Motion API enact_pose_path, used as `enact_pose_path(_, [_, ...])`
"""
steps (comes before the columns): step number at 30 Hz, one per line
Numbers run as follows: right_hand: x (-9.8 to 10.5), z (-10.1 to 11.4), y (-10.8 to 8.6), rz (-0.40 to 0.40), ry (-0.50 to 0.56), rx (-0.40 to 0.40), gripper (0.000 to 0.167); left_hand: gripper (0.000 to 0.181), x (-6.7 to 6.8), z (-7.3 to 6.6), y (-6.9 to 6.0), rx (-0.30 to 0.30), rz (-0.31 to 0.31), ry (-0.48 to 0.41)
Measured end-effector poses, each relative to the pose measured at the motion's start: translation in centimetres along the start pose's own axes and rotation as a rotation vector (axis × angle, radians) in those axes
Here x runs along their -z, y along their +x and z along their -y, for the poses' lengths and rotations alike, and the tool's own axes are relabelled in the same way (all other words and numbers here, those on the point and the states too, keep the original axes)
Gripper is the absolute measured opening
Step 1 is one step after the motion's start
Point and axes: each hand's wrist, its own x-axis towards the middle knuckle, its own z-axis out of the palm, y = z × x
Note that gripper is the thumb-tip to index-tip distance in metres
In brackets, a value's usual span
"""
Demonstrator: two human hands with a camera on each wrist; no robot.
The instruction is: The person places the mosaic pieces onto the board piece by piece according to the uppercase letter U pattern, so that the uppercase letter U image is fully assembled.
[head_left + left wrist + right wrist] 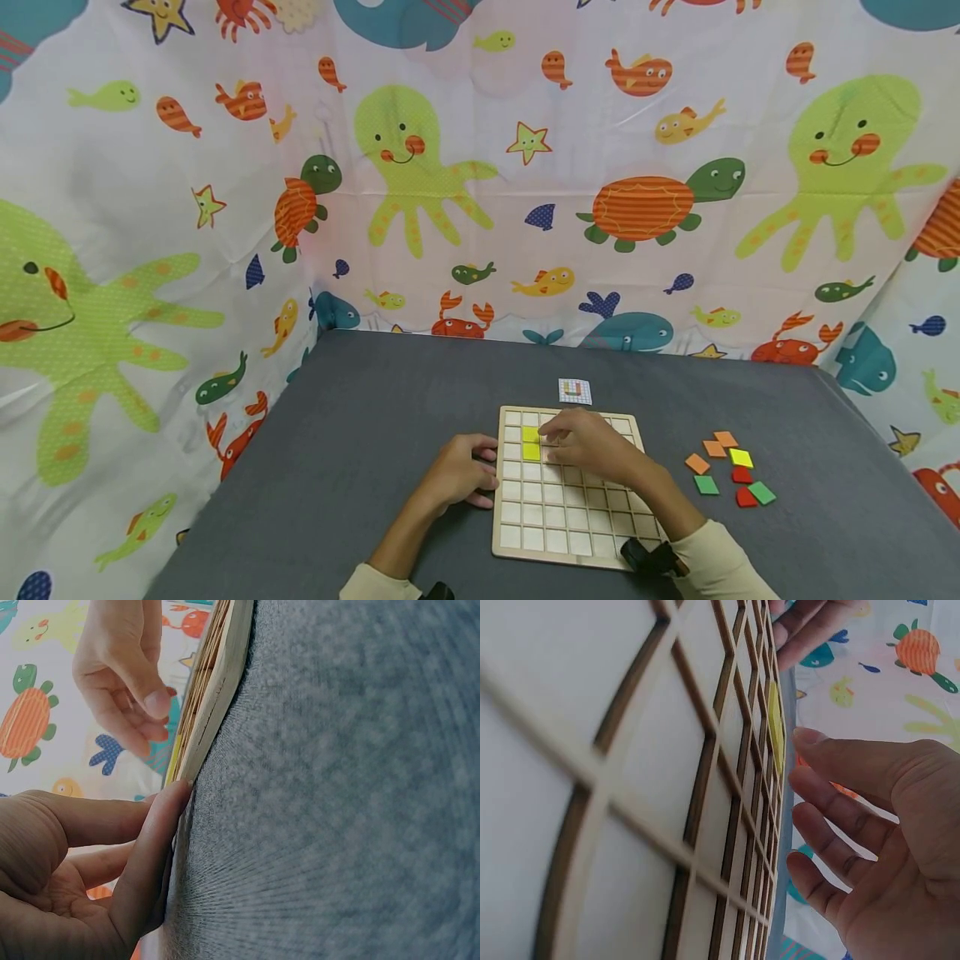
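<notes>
A wooden grid board (557,542) with pale square cells lies on the grey table. Two yellow square tiles (531,452) sit in neighbouring cells near its upper left. My right hand (588,442) hovers over the upper part of the board, its fingertips beside the yellow tiles. In the right wrist view the thumb and fingers (840,754) are spread a little, with nothing visible between them. At the board's left edge, my left hand (457,471) touches the side with its fingertips, as the left wrist view shows up close.
Loose tiles lie right of the board: several orange tiles (697,464), one yellow tile (741,458), two red tiles (746,497) and two green tiles (706,485). Behind the board is a small card (575,391) with a coloured grid pattern. A sea-animal curtain (480,125) surrounds the table.
</notes>
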Motion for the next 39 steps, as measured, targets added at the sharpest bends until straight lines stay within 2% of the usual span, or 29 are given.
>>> enact_pose_path(5, [0.8,-0.7,-1.1,-0.032,0.028,-0.044,0.032,0.06,0.0,-0.1,0.0,0.0,-0.002,0.0])
enact_pose_path(16, [3.4,-2.7,-4.3,-0.089,0.046,-0.075,0.028,0.06,0.0,-0.1,-0.1,-0.003,0.004,-0.004])
enact_pose_path(20, [4.2,-3.4,-5.3,-0.116,0.026,-0.096,0.029,0.06,0.0,-0.1,-0.1,0.001,0.004,-0.007])
enact_pose_path(28, [5.2,-5.3,-7.2,-0.141,0.015,-0.186,0.032,0.061,0.0,-0.2,-0.2,0.001,0.006,-0.008])
enact_pose_path(39, [6.8,-7.5,-10.4,-0.2,-0.06,-0.254,0.038,0.061,0.1,-0.3,-0.5,-0.019,0.01,-0.004])
